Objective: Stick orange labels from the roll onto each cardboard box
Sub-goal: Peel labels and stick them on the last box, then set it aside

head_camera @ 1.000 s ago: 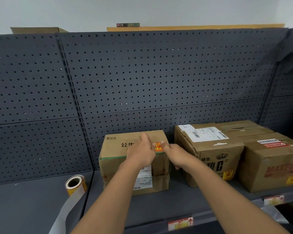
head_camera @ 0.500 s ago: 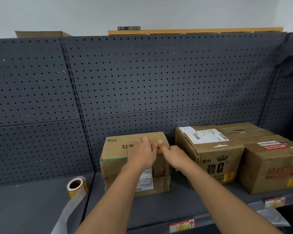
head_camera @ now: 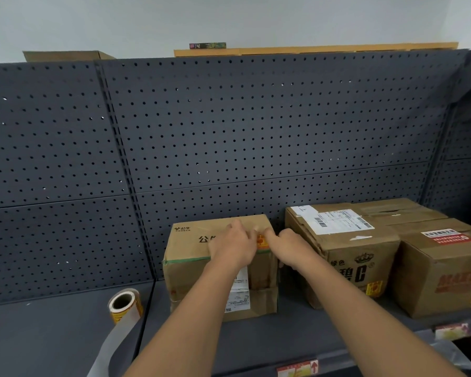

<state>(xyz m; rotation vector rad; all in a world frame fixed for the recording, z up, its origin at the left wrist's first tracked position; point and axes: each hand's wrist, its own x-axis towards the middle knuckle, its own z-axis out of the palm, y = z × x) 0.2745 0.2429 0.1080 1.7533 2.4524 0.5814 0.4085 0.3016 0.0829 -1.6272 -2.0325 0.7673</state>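
A small cardboard box (head_camera: 186, 270) stands on the dark shelf (head_camera: 256, 346). An orange label (head_camera: 262, 242) lies on its top near the front right edge. My left hand (head_camera: 233, 247) and my right hand (head_camera: 292, 247) meet over the label with curled fingers, fingertips on its two sides and covering part of it. The label roll (head_camera: 125, 304) stands left of the box, and its grey backing strip (head_camera: 112, 346) hangs over the shelf edge. To the right, a middle box (head_camera: 346, 250) and a right box (head_camera: 441, 270) each carry an orange label on the front.
A dark pegboard wall (head_camera: 256, 131) backs the shelf. Another cardboard box (head_camera: 400, 210) sits behind the right boxes. Red and white tags (head_camera: 297, 367) are stuck on the shelf's front lip. Bare shelf lies left of the roll.
Both hands have closed in over the orange label on the box top, now hiding more of it. The roll and the boxes have stayed where they were.
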